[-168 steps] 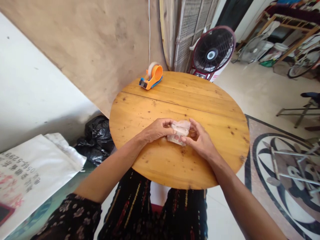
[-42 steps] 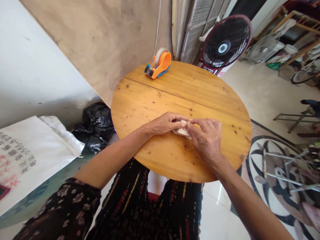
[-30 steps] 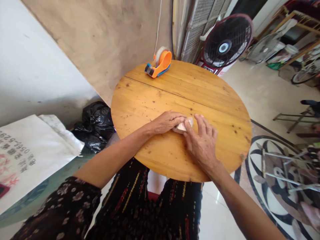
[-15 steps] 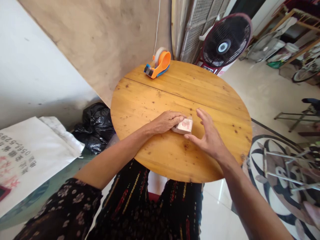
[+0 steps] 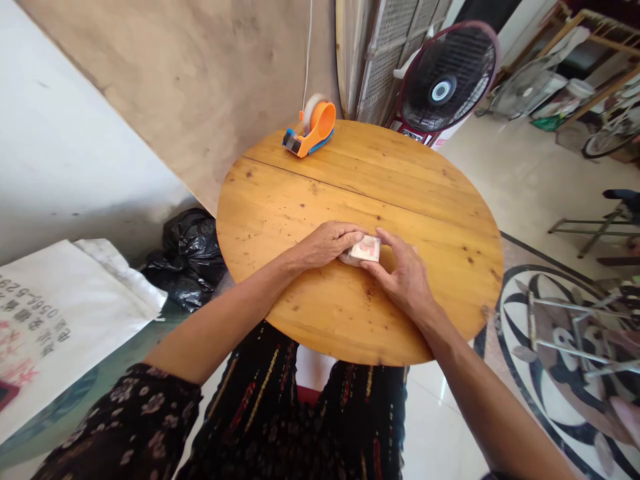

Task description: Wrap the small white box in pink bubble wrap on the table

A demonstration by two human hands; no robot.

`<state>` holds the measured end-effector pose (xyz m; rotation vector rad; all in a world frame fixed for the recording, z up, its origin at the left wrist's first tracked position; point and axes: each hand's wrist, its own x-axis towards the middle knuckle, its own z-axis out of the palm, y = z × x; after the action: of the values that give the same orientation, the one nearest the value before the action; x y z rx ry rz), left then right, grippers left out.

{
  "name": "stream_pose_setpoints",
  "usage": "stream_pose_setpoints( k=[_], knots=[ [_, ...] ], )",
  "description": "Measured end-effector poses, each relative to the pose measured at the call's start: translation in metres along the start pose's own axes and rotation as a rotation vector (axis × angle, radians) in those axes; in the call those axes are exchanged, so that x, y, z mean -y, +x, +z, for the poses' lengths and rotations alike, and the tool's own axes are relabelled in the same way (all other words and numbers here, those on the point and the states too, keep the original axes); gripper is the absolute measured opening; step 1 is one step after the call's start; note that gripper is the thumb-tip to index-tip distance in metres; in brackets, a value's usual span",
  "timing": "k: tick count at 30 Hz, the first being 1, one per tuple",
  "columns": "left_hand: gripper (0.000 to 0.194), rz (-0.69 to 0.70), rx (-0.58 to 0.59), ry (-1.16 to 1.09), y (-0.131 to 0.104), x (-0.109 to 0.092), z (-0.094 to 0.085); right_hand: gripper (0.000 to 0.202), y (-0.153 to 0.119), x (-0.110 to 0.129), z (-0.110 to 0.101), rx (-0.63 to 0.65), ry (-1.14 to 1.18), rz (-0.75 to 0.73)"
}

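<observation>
A small whitish block with a reddish print [image 5: 367, 249], partly in clear plastic wrap, lies on the round wooden table [image 5: 300, 200]. My left hand [image 5: 327, 245] grips its left end, thumb on top and the other fingers around the far side. At its right end my right hand [image 5: 403, 270] has thumb and forefinger around the near and far corners, touching it. Both palms rest low over the tabletop. Part of the block's left side is hidden under my left fingers.
An orange tape dispenser [image 5: 315, 130] with a roll of tape stands at the table's far edge. Beyond the right rear edge is a dark red fan [image 5: 445, 80]. Black plastic bags [image 5: 187, 260] and a white printed sack [image 5: 75, 300] lie left of the table.
My right hand has moved left and closed in on the block's right end; before, it was held apart with fingers spread. My left hand has stayed on the block.
</observation>
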<state>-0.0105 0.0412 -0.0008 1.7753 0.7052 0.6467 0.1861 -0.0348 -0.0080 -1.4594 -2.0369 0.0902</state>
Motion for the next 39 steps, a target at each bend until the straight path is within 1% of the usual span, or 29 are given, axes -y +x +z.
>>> stream_pose_setpoints(
  k=[3,5,8,10,12,14,16,19,22,24,27,32,36,39],
  knots=[
    [0.041,-0.009,0.009,-0.021,-0.001,0.001,0.000,0.058,-0.001,-0.001,0.003,-0.055,-0.049,-0.045],
    [0.046,-0.021,0.003,-0.043,-0.002,0.001,-0.002,0.061,0.000,0.000,0.003,-0.083,-0.062,-0.073],
    [0.051,-0.029,-0.049,-0.068,-0.004,-0.001,-0.007,0.078,0.001,0.000,-0.002,-0.091,-0.048,-0.105],
    [0.056,-0.031,-0.048,-0.081,-0.007,-0.003,-0.013,0.091,0.002,-0.001,-0.005,-0.075,-0.014,-0.095],
    [0.070,-0.033,0.014,-0.070,-0.010,-0.005,-0.018,0.100,0.002,-0.005,-0.007,-0.028,0.029,-0.061],
    [0.086,-0.036,0.099,-0.015,-0.013,-0.007,-0.023,0.106,0.001,-0.010,-0.007,0.046,0.077,-0.024],
    [0.092,-0.037,0.159,0.061,-0.014,-0.007,-0.025,0.109,0.000,-0.014,-0.005,0.113,0.122,0.008],
    [0.092,-0.016,0.172,0.145,-0.014,-0.005,-0.024,0.106,0.000,-0.015,-0.004,0.147,0.158,0.041],
    [0.088,0.023,0.143,0.210,-0.011,-0.001,-0.020,0.096,0.000,-0.012,-0.005,0.110,0.158,0.028],
    [0.081,0.047,0.119,0.227,-0.010,0.001,-0.018,0.086,0.001,-0.010,-0.005,0.078,0.151,0.011],
    [0.070,0.059,0.083,0.225,-0.009,0.001,-0.015,0.077,0.002,-0.009,-0.004,0.055,0.135,0.005],
    [0.060,0.080,0.034,0.197,-0.008,0.004,-0.011,0.068,0.002,-0.011,0.003,-0.004,0.072,-0.004],
    [0.056,0.101,0.010,0.162,-0.007,0.006,-0.009,0.062,0.002,-0.009,0.006,-0.052,0.023,-0.037],
    [0.056,0.097,0.020,0.142,-0.007,0.005,-0.009,0.057,0.002,-0.007,0.005,-0.048,-0.006,-0.072]
  ],
)
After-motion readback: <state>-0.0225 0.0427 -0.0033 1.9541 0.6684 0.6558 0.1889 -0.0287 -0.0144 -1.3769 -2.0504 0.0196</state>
